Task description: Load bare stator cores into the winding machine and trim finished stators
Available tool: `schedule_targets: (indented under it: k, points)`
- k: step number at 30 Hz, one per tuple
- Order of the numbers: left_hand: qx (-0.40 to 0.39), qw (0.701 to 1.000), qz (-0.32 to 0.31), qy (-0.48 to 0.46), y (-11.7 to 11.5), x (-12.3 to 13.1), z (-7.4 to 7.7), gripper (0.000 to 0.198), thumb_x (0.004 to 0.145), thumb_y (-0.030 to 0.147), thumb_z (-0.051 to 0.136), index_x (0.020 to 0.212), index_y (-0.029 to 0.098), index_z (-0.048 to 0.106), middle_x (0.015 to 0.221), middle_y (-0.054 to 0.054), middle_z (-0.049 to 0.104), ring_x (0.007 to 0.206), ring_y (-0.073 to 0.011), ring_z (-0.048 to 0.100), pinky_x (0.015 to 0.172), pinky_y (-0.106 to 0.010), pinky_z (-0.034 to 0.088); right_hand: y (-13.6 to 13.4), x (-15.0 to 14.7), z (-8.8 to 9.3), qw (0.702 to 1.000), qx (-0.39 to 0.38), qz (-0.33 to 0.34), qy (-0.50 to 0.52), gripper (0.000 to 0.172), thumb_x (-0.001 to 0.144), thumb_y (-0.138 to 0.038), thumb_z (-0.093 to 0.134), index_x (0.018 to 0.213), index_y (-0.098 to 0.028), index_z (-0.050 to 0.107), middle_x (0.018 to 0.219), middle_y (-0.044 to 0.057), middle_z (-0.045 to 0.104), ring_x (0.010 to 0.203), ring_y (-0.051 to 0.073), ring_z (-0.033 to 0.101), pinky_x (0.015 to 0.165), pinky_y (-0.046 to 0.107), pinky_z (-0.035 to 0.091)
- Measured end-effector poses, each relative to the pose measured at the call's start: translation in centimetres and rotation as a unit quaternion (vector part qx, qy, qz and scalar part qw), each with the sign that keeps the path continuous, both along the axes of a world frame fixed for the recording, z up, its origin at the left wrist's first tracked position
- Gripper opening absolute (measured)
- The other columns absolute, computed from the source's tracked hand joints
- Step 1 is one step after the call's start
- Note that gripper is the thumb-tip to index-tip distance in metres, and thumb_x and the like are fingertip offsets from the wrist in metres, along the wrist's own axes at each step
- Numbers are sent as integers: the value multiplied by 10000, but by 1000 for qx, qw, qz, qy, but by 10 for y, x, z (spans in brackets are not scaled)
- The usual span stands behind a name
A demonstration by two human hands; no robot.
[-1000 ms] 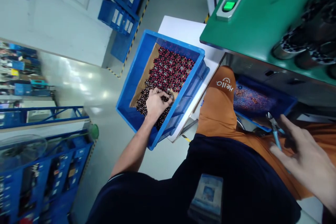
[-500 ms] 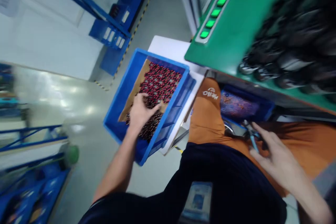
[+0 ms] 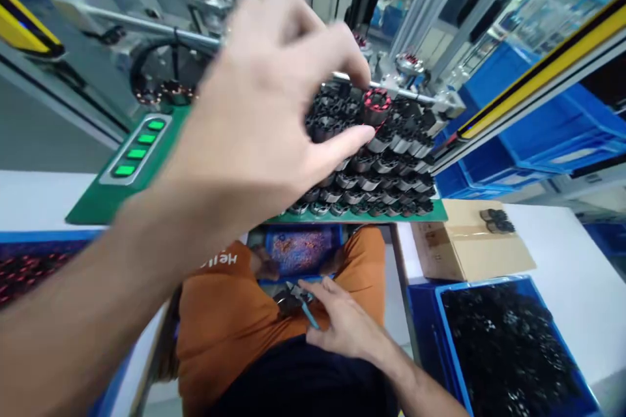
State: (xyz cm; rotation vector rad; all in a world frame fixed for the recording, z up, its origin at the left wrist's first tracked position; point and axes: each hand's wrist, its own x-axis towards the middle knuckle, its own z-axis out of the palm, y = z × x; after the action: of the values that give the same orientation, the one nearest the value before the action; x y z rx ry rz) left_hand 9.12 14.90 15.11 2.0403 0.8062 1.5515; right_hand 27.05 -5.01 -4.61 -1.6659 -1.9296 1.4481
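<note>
Red-side hand: left hand [image 3: 267, 94], thumb and forefinger curved about the red-topped dark cylindrical ring [image 3: 374, 116]; cannot tell whether gripping.
Tool hand: right hand [image 3: 345, 319], closed on blue-handled metal pliers [image 3: 311, 315].
Ring handling: probably stiff, dense; red top likely scratches. Hold outer wall.
Ring location: over black cylindrical cores [image 3: 357, 197], back from green worktop's [image 3: 90, 207] near edge, toward its right corner.
</note>
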Motion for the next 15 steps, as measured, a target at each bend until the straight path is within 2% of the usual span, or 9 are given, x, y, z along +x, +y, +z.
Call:
schedule_targets:
  k: [2,4,7,9,12,14,15]
  points:
    - [34,996,-7,88,20,38,4,387,678,383,1025,926,220,776,1105,-68,598,1359,-390,552,1276,-710,337,-8,8,-1,1000,-9,-27,12,880,814,-289,759,1655,-280,500,1392,88,611,1323,255,627,1231,392,463]
    - [48,992,5,113,40,64,-4,347,728,411,987,914,237,752,1152,-88,601,1379,-412,499,1279,-725,309,-14,15,-3,998,-23,-52,14,878,799,-275,752,1645,-264,518,1431,97,605,1363,264,616,1245,387,449]
    - [47,993,14,107,65,83,-19,372,680,424,998,832,245,708,1191,-128,642,1352,-435,447,1275,-722,262,-23,21,-6,996,-39,-74,6,864,791,-266,738,1631,-253,540,1449,105,599,1387,272,610,1246,384,445]
    - [53,993,10,105,73,86,-20,383,665,443,1000,783,240,697,1172,-140,668,1336,-432,441,1269,-710,258,-26,23,-6,996,-44,-78,4,854,787,-266,739,1621,-257,554,1439,106,603,1373,273,618,1236,386,451]
    - [71,988,41,131,58,79,-7,350,694,443,984,806,218,740,1154,-132,703,1272,-407,514,1210,-669,361,-27,25,-9,994,-38,-97,19,825,782,-241,733,1593,-267,584,1378,98,623,1299,254,648,1190,380,484]
    - [72,985,66,145,27,67,1,277,785,419,926,903,211,785,1120,-100,726,1138,-348,612,1091,-588,482,-24,29,-11,991,-25,-123,42,795,775,-195,708,1559,-279,616,1275,77,648,1143,219,681,1076,362,548]
    - [64,987,51,140,8,60,2,226,871,412,859,974,221,798,1061,-67,732,1007,-290,658,1009,-529,527,-23,32,-12,989,-11,-139,54,776,778,-171,687,1544,-284,629,1232,68,658,1077,204,679,1026,355,562]
